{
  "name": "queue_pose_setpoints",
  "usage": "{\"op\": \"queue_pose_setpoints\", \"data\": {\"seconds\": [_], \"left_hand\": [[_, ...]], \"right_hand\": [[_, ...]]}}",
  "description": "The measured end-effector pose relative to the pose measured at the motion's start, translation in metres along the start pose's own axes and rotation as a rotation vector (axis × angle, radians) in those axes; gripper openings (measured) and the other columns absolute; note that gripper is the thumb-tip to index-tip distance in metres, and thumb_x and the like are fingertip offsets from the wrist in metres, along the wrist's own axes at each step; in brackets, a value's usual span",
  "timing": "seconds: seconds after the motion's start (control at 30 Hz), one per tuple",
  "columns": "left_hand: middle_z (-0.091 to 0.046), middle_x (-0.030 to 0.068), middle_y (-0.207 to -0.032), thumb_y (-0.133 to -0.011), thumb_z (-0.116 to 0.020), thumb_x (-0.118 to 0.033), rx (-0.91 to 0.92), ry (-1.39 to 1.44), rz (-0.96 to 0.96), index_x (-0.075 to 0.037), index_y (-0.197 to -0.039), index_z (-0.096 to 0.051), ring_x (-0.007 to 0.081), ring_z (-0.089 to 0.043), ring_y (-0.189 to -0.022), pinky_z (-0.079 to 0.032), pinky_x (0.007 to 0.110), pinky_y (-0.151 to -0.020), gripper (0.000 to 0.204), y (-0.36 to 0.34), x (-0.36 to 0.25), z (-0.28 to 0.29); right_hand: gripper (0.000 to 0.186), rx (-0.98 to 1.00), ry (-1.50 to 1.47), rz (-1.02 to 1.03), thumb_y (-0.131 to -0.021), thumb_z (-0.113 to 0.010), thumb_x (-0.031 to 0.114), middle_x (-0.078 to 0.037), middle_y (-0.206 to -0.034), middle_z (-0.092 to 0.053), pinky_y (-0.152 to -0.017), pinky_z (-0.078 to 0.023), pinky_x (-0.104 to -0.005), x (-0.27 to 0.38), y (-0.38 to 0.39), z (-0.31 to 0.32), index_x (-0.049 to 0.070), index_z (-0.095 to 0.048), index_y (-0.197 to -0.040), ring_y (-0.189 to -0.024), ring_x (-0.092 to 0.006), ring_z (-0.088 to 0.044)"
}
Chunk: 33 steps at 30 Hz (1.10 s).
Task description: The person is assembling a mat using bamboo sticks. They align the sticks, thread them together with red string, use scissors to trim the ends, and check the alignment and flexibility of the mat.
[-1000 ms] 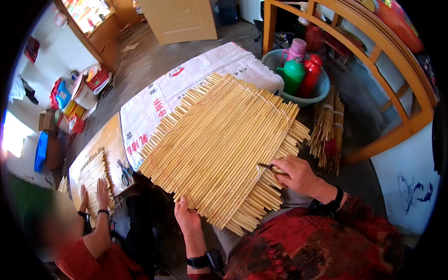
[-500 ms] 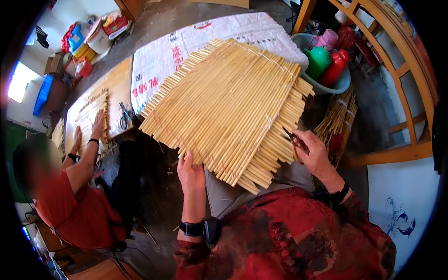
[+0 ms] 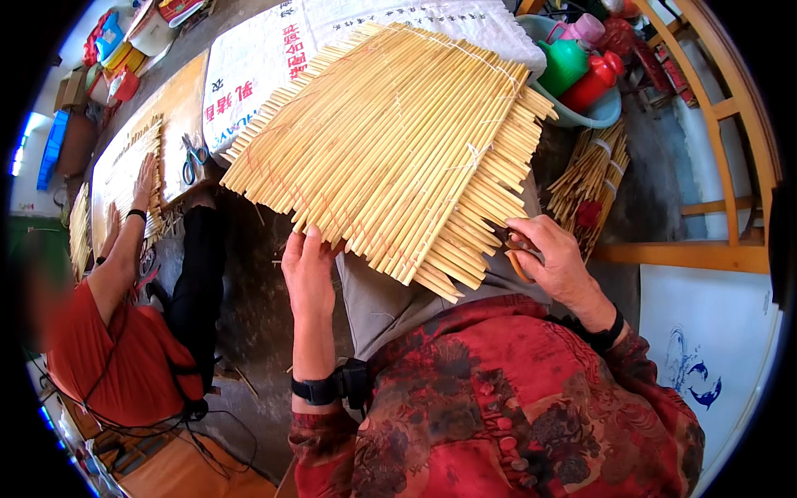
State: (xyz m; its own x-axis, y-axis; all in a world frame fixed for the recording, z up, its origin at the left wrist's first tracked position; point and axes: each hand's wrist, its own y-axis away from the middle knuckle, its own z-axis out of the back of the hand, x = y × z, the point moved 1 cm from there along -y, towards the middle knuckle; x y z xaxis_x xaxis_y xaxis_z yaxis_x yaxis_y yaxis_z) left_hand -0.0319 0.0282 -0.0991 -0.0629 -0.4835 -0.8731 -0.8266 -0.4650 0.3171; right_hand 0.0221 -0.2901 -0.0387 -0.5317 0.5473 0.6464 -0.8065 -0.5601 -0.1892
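A mat of pale straw-coloured stalks (image 3: 374,141), bound with thin white and reddish strings, slopes from the table toward my lap, its ends uneven along the right side. My left hand (image 3: 309,270) grips its lower left edge from beneath. My right hand (image 3: 552,261) is closed on dark-bladed scissors with orange handles (image 3: 515,265), the blades among the protruding stalk ends at the lower right. A knot of white string lies on the mat above them.
A co-worker in red (image 3: 124,357) lays hands on another mat at left, beside teal-handled scissors (image 3: 193,149). A white sack (image 3: 257,33) covers the table. Right are a basin with flasks (image 3: 610,112), stalk bundles (image 3: 581,191) and a wooden frame (image 3: 722,166).
The view has shifted, with the mat appearing higher. My right hand has moved the scissors from the white knot down to the protruding stalk ends. My left hand keeps its hold.
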Motion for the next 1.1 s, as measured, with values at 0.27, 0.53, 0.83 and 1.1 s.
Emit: {"op": "queue_pose_setpoints", "data": {"seconds": [0.27, 0.53, 0.83, 1.1], "left_hand": [[-0.059, 0.0035, -0.084, -0.089, -0.054, -0.003, -0.008, -0.827, -0.387, 0.001, -0.104, -0.058, 0.008, -0.055, -0.077, -0.045, 0.022, -0.07, 0.016, 0.052, -0.001, 0.017], [-0.054, 0.0146, -0.117, -0.092, -0.055, -0.025, -0.293, -0.058, -0.266, 0.002, -0.119, -0.049, 0.0237, -0.056, -0.105, -0.048, 0.033, -0.082, 0.038, -0.038, -0.045, 0.076], [-0.061, 0.0073, -0.104, -0.089, -0.056, -0.041, -0.038, 0.232, 0.115, -0.003, -0.111, -0.056, 0.0224, -0.059, -0.092, -0.048, 0.036, -0.078, 0.044, -0.149, -0.053, 0.087], [-0.059, 0.0141, -0.113, -0.094, -0.05, -0.02, -0.054, 0.281, 0.044, 0.002, -0.117, -0.052, 0.0264, -0.059, -0.102, -0.048, 0.041, -0.087, 0.032, -0.155, -0.045, 0.071]], "right_hand": [[0.042, 0.064, 0.076, 0.114, -0.071, -0.068, 0.0, -0.011, -0.089, -0.059, -0.066, -0.05, -0.0315, 0.011, -0.006, -0.001, 0.005, -0.057, -0.111, -0.075, -0.0239, -0.061], [0.036, -0.326, -0.329, -0.386, -0.083, -0.061, 0.0, -0.002, -0.09, -0.056, -0.065, -0.048, -0.0244, -0.044, 0.016, -0.008, 0.003, -0.053, -0.119, -0.077, -0.0114, -0.057], [0.033, -0.518, -0.877, -0.803, -0.091, -0.055, 0.013, -0.004, -0.084, -0.054, -0.056, -0.053, -0.026, -0.065, 0.028, -0.018, 0.001, -0.048, -0.121, -0.071, -0.0173, -0.063], [0.026, -0.461, -1.055, -0.803, -0.091, -0.057, 0.018, -0.003, -0.081, -0.054, -0.052, -0.05, -0.0259, -0.059, 0.012, -0.021, 0.007, -0.053, -0.114, -0.064, -0.0135, -0.057]]}}
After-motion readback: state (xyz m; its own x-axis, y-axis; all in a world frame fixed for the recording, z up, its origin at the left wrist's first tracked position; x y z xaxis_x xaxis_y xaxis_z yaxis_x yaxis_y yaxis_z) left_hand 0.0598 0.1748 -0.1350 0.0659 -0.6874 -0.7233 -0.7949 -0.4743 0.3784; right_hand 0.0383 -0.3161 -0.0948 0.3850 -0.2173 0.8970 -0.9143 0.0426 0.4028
